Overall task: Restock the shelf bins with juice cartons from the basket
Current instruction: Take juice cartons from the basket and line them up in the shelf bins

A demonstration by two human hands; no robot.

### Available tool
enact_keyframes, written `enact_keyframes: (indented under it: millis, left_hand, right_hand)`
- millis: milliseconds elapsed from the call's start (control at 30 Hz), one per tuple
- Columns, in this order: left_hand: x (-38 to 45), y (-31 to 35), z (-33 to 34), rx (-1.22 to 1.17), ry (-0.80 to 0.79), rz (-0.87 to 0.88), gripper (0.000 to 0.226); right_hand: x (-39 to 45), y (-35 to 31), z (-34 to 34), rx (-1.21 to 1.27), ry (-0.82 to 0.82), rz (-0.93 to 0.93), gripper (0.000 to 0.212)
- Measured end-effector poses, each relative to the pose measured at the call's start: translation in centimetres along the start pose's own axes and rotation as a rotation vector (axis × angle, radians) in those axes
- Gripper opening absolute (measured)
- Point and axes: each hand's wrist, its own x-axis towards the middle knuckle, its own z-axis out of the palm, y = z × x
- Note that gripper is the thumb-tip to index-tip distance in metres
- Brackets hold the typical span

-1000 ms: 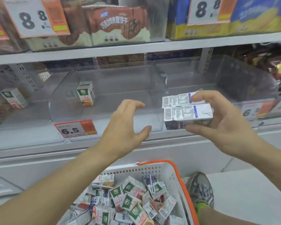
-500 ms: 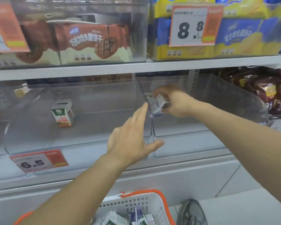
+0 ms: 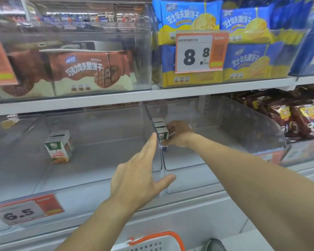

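Small white juice cartons (image 3: 161,130) with green labels stand in a short row at frame centre, against the left wall of the right clear bin (image 3: 225,127). The right hand (image 3: 178,134) reaches into that bin, fingers curled round the cartons. One single carton (image 3: 59,146) stands upright alone in the left clear bin (image 3: 98,142), left of centre. The left hand (image 3: 140,176) hovers at the divider between the bins, fingers straight, thumb spread, holding nothing. Both bin floors lie mostly bare. A basket (image 3: 156,241) rim shows at the bottom edge.
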Motion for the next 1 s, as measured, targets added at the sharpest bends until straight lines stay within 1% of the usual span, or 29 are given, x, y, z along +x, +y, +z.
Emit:
enact_keyframes:
  millis: [67, 167, 233, 267, 300, 333, 367, 400, 433, 500, 567, 600, 667, 733, 767, 800, 833, 900, 933, 1000]
  left_hand:
    - [-0.1, -0.1, 0.0, 0.002, 0.009, 0.011, 0.108]
    - [0.1, -0.1, 0.1, 0.006, 0.006, 0.006, 0.107]
    - [0.0, -0.1, 0.1, 0.003, -0.004, -0.001, 0.107]
    - [-0.1, -0.1, 0.1, -0.001, -0.008, -0.005, 0.107]
    - [-0.1, 0.0, 0.1, -0.005, -0.013, -0.012, 0.107]
    - [-0.1, -0.1, 0.1, -0.008, -0.021, -0.019, 0.107]
    - [-0.1, -0.1, 0.0, -0.012, -0.031, -0.025, 0.106]
    - [-0.1, -0.1, 0.0, -0.015, -0.043, -0.028, 0.106]
    - [-0.1, -0.1, -0.1, -0.015, -0.057, -0.026, 0.106]
    - [-0.2, 0.0, -0.2, -0.018, -0.093, -0.019, 0.105]
    - [-0.3, 0.0, -0.7, -0.053, -0.114, -0.001, 0.104]
    - [-0.5, 0.0, -1.1, -0.098, -0.105, 0.017, 0.102]
    - [-1.9, 0.0, -2.1, -0.294, 0.002, 0.07, 0.091]
    - [-5.2, -0.2, -3.0, -0.522, 0.125, 0.108, 0.07]
    - [-7.5, -0.5, -3.2, -0.583, 0.133, 0.114, 0.059]
    - [-10.0, -1.2, -2.9, -0.601, 0.088, 0.105, 0.048]
    - [-12.7, -2.2, -2.1, -0.585, 0.001, 0.072, 0.039]
    - [-18.1, -5.0, -0.1, -0.507, -0.206, -0.041, 0.029]
    - [-20.7, -6.5, 0.9, -0.469, -0.308, -0.111, 0.027]
    - [-25.2, -9.1, 2.2, -0.385, -0.506, -0.226, 0.032]
  right_hand:
    - [0.0, -0.4, 0.4, -0.03, 0.039, -0.028, 0.03]
    - [0.1, -0.7, 1.0, -0.058, 0.099, -0.032, 0.027]
    - [0.0, -1.0, 0.9, -0.102, 0.085, -0.024, 0.024]
    - [-0.1, -1.1, 0.6, -0.162, 0.055, -0.005, 0.023]
    - [-0.4, -1.4, 0.2, -0.231, 0.028, 0.008, 0.03]
    - [-0.8, -1.5, -0.3, -0.284, 0.018, 0.024, 0.041]
    - [-1.3, -1.7, -1.1, -0.305, 0.047, 0.034, 0.049]
    - [-2.1, -1.8, -1.9, -0.277, 0.11, 0.028, 0.048]
    - [-3.2, -2.1, -2.8, -0.205, 0.177, 0.011, 0.04]
    - [-6.9, -2.9, -4.0, 0.069, 0.275, 0.008, 0.022]
    - [-12.2, -4.4, -4.5, 0.305, 0.283, -0.013, 0.01]
    - [-14.8, -5.2, -4.4, 0.359, 0.265, -0.04, 0.006]
    - [-19.2, -6.4, -3.5, 0.383, 0.22, -0.072, 0.004]
    - [-22.1, -6.8, -1.6, 0.387, 0.132, -0.044, 0.005]
    - [-23.0, -7.0, -0.2, 0.397, 0.065, -0.011, 0.008]
    - [-23.6, -7.0, 1.5, 0.407, -0.017, 0.027, 0.01]
    - [-24.0, -7.1, 3.3, 0.408, -0.107, 0.061, 0.01]
    - [-24.1, -6.8, 7.5, 0.376, -0.273, 0.121, 0.006]
    - [-24.1, -6.4, 9.6, 0.335, -0.345, 0.148, 0.004]
    - [-24.1, -5.1, 14.1, 0.205, -0.477, 0.189, 0.011]
